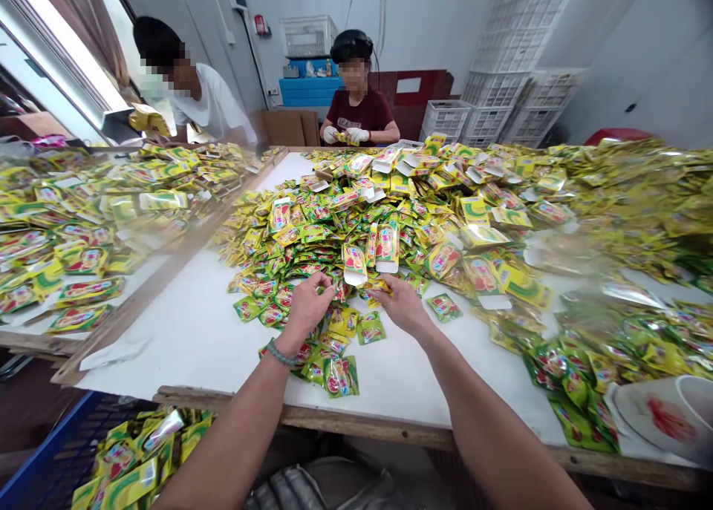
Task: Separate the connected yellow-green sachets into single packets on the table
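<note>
the blue crate point(59, 450) and white tub point(657, 412) are cut off; the left hand's point(305, 306) hold is unclear.

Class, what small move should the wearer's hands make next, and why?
Probably the left hand should pick up a loose sachet between the wrists: it lies flat, seemingly within easy reach, and a box with its white flap open sits just ahead.

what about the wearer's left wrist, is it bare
No, a grey-green bracelet circles it, just behind the left hand.
</note>
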`<state>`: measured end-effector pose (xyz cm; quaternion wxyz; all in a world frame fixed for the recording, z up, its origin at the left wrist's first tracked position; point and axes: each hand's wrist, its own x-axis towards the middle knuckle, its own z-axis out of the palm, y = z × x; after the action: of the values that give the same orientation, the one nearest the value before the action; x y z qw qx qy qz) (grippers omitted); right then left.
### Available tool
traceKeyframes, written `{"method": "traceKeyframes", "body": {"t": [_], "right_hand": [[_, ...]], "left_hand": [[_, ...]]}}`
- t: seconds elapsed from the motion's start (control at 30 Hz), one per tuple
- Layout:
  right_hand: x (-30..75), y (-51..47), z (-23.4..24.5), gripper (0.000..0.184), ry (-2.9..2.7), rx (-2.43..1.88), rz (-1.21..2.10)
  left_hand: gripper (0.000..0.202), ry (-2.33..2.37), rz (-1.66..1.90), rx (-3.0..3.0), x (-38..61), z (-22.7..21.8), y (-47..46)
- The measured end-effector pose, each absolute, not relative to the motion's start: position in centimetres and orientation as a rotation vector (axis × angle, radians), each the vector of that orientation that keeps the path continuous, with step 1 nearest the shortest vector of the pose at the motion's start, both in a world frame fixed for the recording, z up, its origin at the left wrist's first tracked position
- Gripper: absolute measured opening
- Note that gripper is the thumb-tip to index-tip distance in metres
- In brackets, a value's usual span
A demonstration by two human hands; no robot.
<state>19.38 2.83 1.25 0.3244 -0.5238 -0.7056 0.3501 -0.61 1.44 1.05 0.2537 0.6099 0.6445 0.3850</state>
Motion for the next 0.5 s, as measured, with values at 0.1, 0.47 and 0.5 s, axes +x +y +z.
{"method": "traceKeyframes", "body": {"t": [0.1,0.47,0.5], "right_hand": [[19.5,2.6,1.8,0.023,-1.733,-1.095,1.183],[17.8,1.5,1.8,0.036,-1.419,-1.099,1.375],[17.8,1.5,1.8,0.040,-1.386,-1.078,1.460]], "left_hand": [[0.019,1.369,1.135,1.439,-1.4,1.0,0.9],[0.049,1.048,1.206,0.928,1.3,0.9,0.4],[0.050,1.047,1.207,0.925,1.3,0.8,0.3]]}}
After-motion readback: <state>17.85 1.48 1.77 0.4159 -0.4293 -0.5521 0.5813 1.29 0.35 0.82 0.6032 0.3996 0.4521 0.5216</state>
